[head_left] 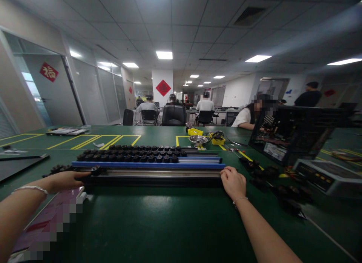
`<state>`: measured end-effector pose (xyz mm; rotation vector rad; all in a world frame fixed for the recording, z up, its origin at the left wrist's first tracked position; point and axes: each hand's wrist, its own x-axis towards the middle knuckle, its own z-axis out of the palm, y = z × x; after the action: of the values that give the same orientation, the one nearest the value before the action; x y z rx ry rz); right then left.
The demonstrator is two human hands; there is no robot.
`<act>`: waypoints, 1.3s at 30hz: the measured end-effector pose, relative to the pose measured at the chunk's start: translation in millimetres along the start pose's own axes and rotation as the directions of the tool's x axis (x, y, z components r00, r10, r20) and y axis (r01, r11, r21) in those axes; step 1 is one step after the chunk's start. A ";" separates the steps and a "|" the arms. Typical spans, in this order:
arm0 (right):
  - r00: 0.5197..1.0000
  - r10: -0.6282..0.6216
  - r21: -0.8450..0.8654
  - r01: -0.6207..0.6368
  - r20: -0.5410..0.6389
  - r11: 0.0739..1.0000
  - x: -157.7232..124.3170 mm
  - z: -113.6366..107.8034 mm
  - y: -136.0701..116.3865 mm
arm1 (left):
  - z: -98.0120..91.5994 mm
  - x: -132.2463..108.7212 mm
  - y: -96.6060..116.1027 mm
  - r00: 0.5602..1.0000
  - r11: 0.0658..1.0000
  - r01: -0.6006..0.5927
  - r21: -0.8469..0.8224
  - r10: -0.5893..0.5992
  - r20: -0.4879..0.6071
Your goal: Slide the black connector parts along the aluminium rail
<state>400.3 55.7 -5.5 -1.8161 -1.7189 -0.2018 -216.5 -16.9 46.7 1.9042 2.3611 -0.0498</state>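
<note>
Crosswise, the metal rail [158, 173] runs between the left hand [66, 180], grip unclear, and the right hand [234, 183], pinching its end.

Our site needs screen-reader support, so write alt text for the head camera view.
A person's left hand extends a finger to a small black part near one end of a long rail; the right hand is at the other end. Rows of black parts lie beyond it on a green table, with an open computer case at right.
</note>
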 end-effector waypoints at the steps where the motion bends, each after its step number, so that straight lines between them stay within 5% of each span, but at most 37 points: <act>1: 1.000 0.000 0.001 0.000 0.000 1.000 -0.1 -0.1 -0.1 | -1.7 -0.3 1.5 0.999 1.000 0.004 -0.012 -0.004 0.054; 4: 1.000 -0.005 -0.001 0.005 -0.003 1.000 -0.2 0.0 -0.3 | -5.4 -0.4 4.5 0.991 1.000 0.012 -0.017 -0.009 0.132; 29: 1.000 -0.004 0.031 0.004 -0.004 0.999 0.0 2.1 0.4 | -3.4 2.3 2.7 0.991 0.995 -0.095 -0.019 0.097 0.089; 39: 1.000 -0.003 -0.005 0.003 -0.027 1.000 0.2 4.6 1.4 | -15.6 -8.2 33.3 0.987 0.992 -0.122 0.011 0.120 0.103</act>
<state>400.3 58.4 -9.5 -1.8068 -1.7045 -0.2311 -183.3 -16.3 64.4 1.9977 2.1826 -0.1543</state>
